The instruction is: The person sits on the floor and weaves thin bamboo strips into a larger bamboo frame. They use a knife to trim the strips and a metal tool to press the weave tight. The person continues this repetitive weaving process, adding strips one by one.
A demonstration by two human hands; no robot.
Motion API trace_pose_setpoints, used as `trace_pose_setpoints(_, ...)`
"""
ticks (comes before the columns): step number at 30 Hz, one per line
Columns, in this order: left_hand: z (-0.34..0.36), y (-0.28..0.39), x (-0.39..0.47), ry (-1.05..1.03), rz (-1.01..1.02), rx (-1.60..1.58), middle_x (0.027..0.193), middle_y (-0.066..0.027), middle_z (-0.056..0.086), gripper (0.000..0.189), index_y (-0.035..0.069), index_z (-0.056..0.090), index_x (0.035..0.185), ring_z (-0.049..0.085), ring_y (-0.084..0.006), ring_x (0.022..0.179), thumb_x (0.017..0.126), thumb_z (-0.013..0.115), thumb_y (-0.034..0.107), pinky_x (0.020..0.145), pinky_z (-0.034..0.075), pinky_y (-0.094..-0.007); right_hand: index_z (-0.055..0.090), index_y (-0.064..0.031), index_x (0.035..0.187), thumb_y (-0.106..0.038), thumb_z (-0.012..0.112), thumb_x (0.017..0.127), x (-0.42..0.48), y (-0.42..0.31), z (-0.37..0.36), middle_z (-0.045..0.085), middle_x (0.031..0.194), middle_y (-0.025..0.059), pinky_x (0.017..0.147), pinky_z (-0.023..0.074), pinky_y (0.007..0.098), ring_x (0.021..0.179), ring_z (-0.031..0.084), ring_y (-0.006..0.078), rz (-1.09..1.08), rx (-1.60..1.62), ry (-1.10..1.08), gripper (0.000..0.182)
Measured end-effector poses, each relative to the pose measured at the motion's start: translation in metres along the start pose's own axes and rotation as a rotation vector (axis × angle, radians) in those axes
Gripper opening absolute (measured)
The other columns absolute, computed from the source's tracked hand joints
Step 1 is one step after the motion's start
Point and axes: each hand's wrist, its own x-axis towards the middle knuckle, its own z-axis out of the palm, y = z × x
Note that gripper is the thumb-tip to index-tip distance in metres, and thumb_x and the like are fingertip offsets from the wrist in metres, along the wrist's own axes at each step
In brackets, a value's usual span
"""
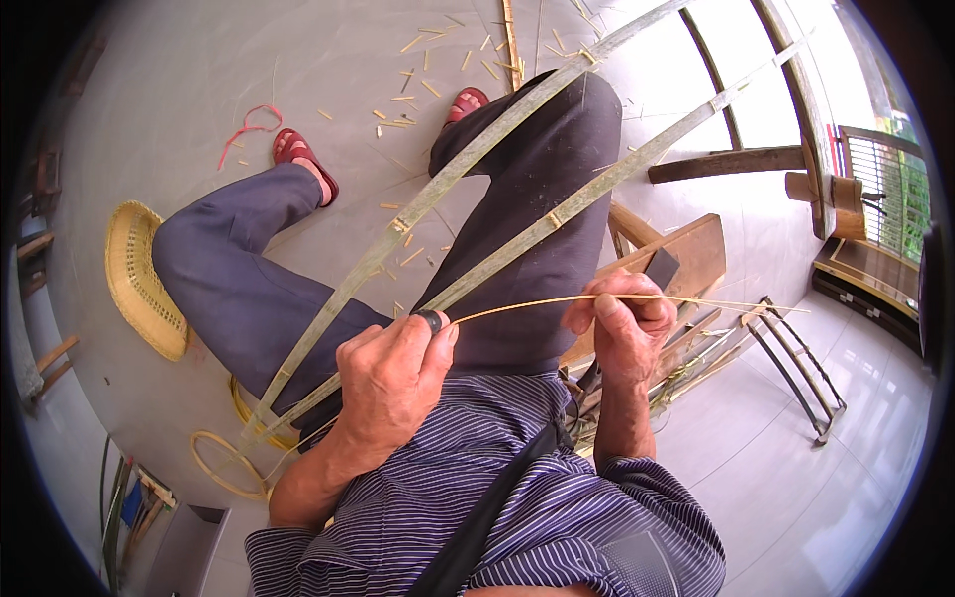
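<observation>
A thin yellow bamboo strip (pixel 522 302) runs between my two hands. Its left part is pinched between thumb and forefinger of my left hand (pixel 395 373), which wears a black ring-like band. My right hand (pixel 627 321) grips it further along, and its thin ends stick out to the right. A dark flat blade (pixel 661 269) shows just behind my right fingers; whether they hold it is unclear. Two long, pale green split bamboo lengths, one (pixel 440 183) and another (pixel 567 209), lie slantwise across my legs.
Short bamboo offcuts (pixel 403 98) and a red cord (pixel 250 128) lie on the floor. A woven yellow basket or hat (pixel 145 280) stands by my left knee, coiled strips (pixel 216 455) near my left elbow. At right are a wooden board (pixel 697 242), a bow-like frame saw (pixel 798 366) and wooden frame bars (pixel 735 163).
</observation>
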Motion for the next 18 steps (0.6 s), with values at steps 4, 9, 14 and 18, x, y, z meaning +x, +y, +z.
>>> trace_pose_setpoints(4,-0.002,0.005,0.004,-0.065,0.042,0.036,0.067,-0.0102,0.063,0.011,0.0,0.064,0.087,0.058,-0.0254,0.051,0.085,0.074,0.004,0.048,0.045,-0.035,0.067,0.0079,0.087,0.0,0.068,0.088,-0.001,-0.001,-0.009,0.067,0.08,0.018,0.058,0.055,0.0311,0.065,0.066,0.0208,-0.042,-0.036,-0.029,0.008)
trace_pose_setpoints(9,-0.001,0.005,-0.005,-0.099,-0.004,0.026,0.066,-0.0104,0.062,0.011,-0.001,0.063,0.085,0.057,-0.0254,0.051,0.085,0.073,0.003,0.048,0.044,-0.0351,0.067,0.0084,0.088,0.001,0.067,0.088,-0.004,0.002,-0.007,0.067,0.081,0.0181,0.058,0.0544,0.0307,0.066,0.066,0.0216,0.014,-0.047,-0.03,0.008)
trace_pose_setpoints(14,-0.004,0.002,-0.013,-0.102,-0.037,-0.004,0.066,-0.0113,0.061,0.012,-0.001,0.063,0.085,0.058,-0.0255,0.052,0.084,0.074,0.002,0.048,0.044,-0.0344,0.066,0.0077,0.088,-0.001,0.066,0.088,-0.008,0.006,-0.005,0.067,0.081,0.0174,0.059,0.0536,0.0306,0.064,0.065,0.0205,0.057,-0.029,-0.015,0.009)
trace_pose_setpoints(18,-0.007,-0.001,-0.02,-0.091,-0.034,0.032,0.067,-0.0119,0.062,0.012,-0.001,0.063,0.085,0.059,-0.026,0.053,0.084,0.074,0.001,0.048,0.045,-0.0346,0.066,0.0077,0.087,-0.002,0.066,0.089,-0.01,0.008,0.0,0.067,0.08,0.0176,0.059,0.0537,0.0305,0.064,0.065,0.0208,0.059,-0.041,-0.031,0.01)
